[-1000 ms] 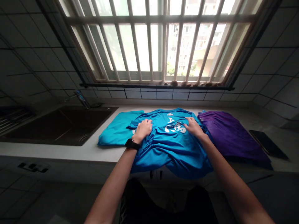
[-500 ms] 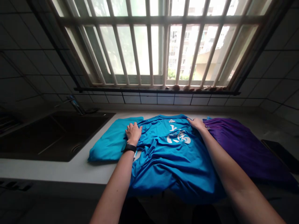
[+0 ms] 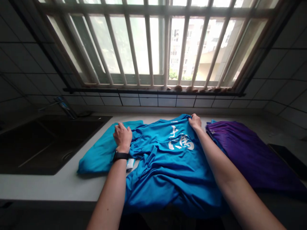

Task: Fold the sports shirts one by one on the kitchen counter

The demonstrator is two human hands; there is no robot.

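Observation:
A bright blue jersey (image 3: pixel 165 159) with white characters on its back lies rumpled on the counter, its lower part hanging over the front edge. My right hand (image 3: pixel 195 122) grips the jersey's top edge near the collar. My left hand (image 3: pixel 122 137) is curled on the jersey's left shoulder and sleeve, above a folded teal garment (image 3: pixel 100 153). A black watch (image 3: pixel 120 156) circles my left wrist. To the right of my right hand lies a folded purple garment (image 3: pixel 247 150), its near edge touching the jersey.
A dark sink (image 3: pixel 48 143) with a metal faucet (image 3: pixel 64 107) is set into the white counter (image 3: pixel 48 188) at the left. A black phone (image 3: pixel 285 159) lies at the right. Behind the counter rise a tiled wall and a barred window (image 3: pixel 148 44).
Both hands have gone from lying flat to gathering the jersey's upper edge. My left hand has moved left and my right hand up toward the collar. The view has turned slightly.

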